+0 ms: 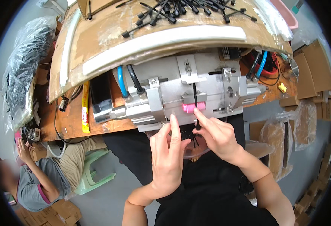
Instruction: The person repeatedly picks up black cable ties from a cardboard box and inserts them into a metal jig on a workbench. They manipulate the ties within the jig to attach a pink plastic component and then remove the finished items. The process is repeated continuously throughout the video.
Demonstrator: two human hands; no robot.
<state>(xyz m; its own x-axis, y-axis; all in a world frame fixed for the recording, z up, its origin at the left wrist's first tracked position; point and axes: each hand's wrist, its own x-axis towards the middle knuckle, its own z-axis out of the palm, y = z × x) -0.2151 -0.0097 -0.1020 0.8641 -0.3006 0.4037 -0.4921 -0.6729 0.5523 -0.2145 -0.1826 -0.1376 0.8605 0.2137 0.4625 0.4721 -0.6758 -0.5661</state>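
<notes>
My right hand (pixel 219 136) pinches the lower part of a thin black rod (pixel 195 94), with its index fingertip laid along it. The rod lies lengthwise over a pink block (pixel 188 108) in the middle of a metal clamping fixture (pixel 175 88). Its far end reaches a small metal bracket (pixel 188 69). Just left of the pink block, my left hand (pixel 166 156) is open, index finger stretched out and thumb apart, with nothing seen in it. Below the hands, partly hidden, is a clear plastic bowl (pixel 199 152) with black rods in it.
A cardboard sheet (pixel 105 32) above the fixture carries several black rods with thick ends (pixel 173 17). Blue air hoses (pixel 122 83) run to the fixture. A yellow packet (pixel 85 113) lies at left. A co-worker (pixel 41 177) sits by a green stool (pixel 94 173); cardboard boxes (pixel 312 71) stand right.
</notes>
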